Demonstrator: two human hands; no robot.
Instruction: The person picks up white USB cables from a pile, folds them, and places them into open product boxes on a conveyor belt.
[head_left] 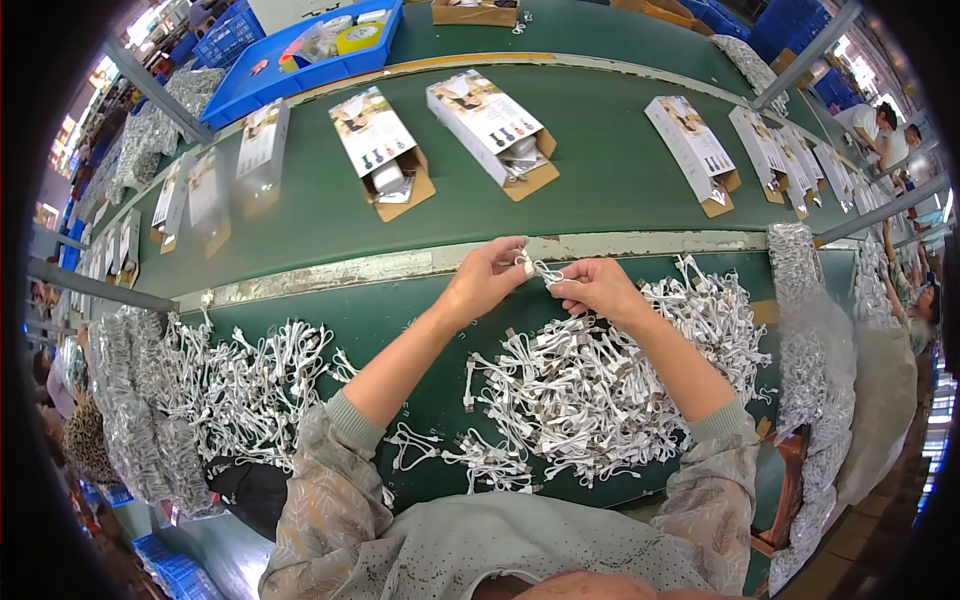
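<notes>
Between my two hands, a short white charging cable (541,270) is stretched above the near edge of the belt. My left hand (488,279) pinches one end of it with thumb and fingertips. The other side of the cable is gripped by my right hand (602,287), its fingers closed together. Below my right forearm spreads a large heap of white cables (570,400), loosely tangled. A second heap of white cables (260,385) lies to the left of my left forearm, and a few strays are near my body.
Open-ended printed boxes (378,140) stand spaced along the green belt (590,140) beyond my hands. A blue tray (300,65) with tape rolls sits at the far left. Bundles of plastic-wrapped items (800,300) line the right side. Other people work at the far right.
</notes>
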